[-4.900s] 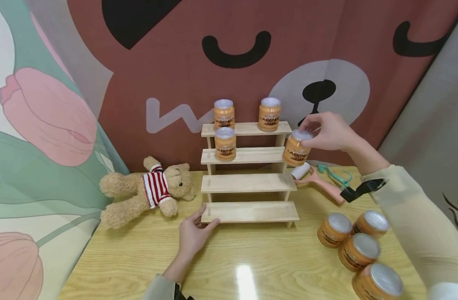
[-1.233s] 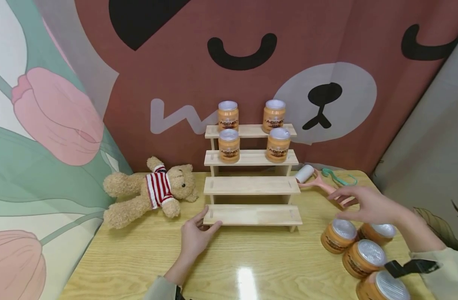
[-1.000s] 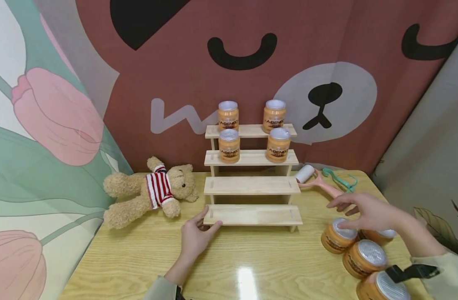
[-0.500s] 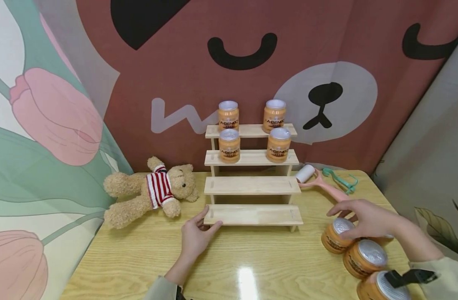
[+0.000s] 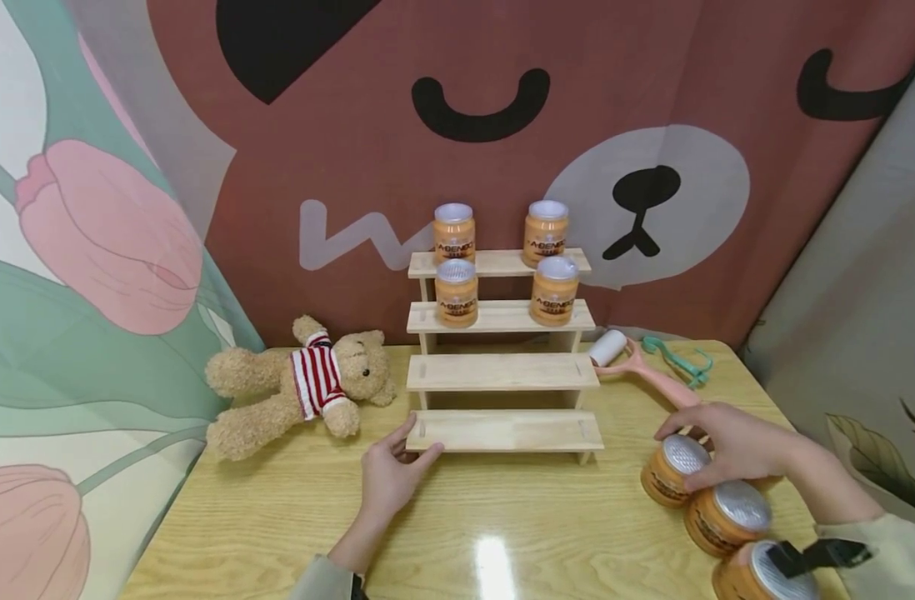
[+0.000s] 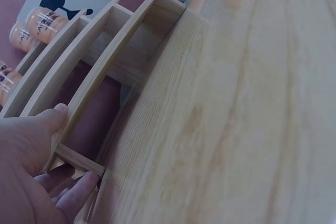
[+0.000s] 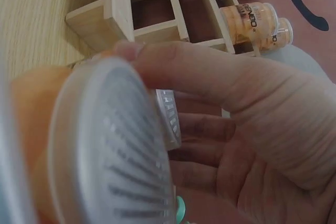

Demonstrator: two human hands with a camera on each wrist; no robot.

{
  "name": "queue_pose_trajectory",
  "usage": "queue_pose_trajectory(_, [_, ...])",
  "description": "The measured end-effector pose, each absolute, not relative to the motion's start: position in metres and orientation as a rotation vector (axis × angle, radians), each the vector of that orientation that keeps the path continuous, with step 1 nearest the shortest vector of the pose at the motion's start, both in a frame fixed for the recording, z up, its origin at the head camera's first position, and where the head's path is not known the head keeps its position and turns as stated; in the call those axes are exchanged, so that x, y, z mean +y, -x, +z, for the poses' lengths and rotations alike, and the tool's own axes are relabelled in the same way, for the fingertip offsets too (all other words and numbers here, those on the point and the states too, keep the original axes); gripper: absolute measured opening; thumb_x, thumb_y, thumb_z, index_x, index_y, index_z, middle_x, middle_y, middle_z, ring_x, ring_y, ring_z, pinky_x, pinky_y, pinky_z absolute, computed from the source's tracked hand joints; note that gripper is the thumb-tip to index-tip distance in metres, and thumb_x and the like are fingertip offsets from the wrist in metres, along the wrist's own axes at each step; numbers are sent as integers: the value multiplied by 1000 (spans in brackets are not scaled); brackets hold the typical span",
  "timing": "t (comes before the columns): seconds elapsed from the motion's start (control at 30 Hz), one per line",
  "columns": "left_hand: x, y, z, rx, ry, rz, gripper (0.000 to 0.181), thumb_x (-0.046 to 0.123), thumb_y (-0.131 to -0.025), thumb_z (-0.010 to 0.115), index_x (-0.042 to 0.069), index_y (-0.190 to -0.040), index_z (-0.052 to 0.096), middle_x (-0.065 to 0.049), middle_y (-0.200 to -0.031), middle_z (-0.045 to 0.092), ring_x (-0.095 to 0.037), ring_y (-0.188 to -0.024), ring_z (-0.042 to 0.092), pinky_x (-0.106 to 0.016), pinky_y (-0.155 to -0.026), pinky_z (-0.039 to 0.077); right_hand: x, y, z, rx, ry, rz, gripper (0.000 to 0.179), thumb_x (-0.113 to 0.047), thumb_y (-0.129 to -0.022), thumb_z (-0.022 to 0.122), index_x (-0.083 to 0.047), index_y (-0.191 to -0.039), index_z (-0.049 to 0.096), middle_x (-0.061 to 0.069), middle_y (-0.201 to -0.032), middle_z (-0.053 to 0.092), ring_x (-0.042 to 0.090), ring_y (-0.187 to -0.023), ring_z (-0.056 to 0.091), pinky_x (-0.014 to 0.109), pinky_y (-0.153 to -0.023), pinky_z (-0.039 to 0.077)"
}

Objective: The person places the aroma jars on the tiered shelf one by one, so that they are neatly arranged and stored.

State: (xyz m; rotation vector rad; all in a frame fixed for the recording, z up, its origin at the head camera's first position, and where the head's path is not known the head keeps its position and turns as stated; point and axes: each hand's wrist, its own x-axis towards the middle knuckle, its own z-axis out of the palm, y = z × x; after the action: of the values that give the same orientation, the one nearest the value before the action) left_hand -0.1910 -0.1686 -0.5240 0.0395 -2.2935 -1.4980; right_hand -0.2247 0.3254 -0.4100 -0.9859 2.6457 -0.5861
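Note:
My left hand (image 5: 390, 471) holds the left end of the lowest step of a wooden stepped display rack (image 5: 502, 431), thumb on its front edge. In the left wrist view, the fingers (image 6: 79, 195) curl round the end support. My right hand (image 5: 742, 446) grips an orange jar (image 5: 663, 482) with a silvery ribbed lid, thumb at its near side and fingers behind. That jar stands on the table at the rack's right. Another jar (image 5: 720, 521) is close against it, its lid (image 7: 126, 150) filling the foreground of the right wrist view. A further jar behind is mostly hidden by my hand.
Two jars stand on the top step, with a left jar (image 5: 456, 293) and a right jar (image 5: 554, 292) below. A teddy bear (image 5: 315, 379) lies left of the rack. Behind my right hand are a pink-handled lint roller (image 5: 648, 375) and a green hook-like item (image 5: 678, 360).
A jar once in my right hand now stands at the right of the second step. The right hand has come down to the table jars and closed round one. The left hand has stayed.

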Motion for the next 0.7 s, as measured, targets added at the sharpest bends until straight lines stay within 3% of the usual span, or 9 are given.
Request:
queue_pose_trajectory(0.23, [-169, 191, -524, -2291, -39, -1493, 64, 22, -79, 97, 4, -135, 72, -21, -132, 73, -14, -83, 76, -21, -72, 65, 317, 228, -400, 2656, 945, -620, 56, -45, -84, 91, -16, -128, 72, 1, -129, 72, 8, -114, 68, 25, -80, 63])
queue_pose_trajectory(0.37, [-168, 190, -524, -2285, -35, -1498, 63, 21, -79, 97, 3, -135, 72, -21, -131, 73, -17, -86, 78, -22, -73, 66, 312, 233, -391, 2699, 1044, -651, 52, -39, -86, 91, -15, -128, 71, 4, -129, 72, 9, -112, 70, 25, -78, 64])
queue_pose_trajectory(0.5, [-169, 191, -525, -2280, -51, -1519, 64, 21, -78, 97, 4, -135, 72, -19, -132, 73, -24, -97, 80, -22, -74, 66, 305, 239, -381, 2766, 1167, -721, 46, -29, -86, 92, -16, -125, 73, 2, -124, 74, 1, -104, 67, 24, -73, 64])
queue_pose_trajectory(0.7, [-170, 193, -525, -2288, -45, -1527, 65, 22, -79, 97, 3, -135, 71, -19, -133, 73, -26, -100, 79, -22, -75, 66, 291, 246, -366, 2924, 1252, -755, 43, -17, -80, 95, -19, -118, 75, -9, -110, 75, -4, -87, 68, 21, -68, 62])
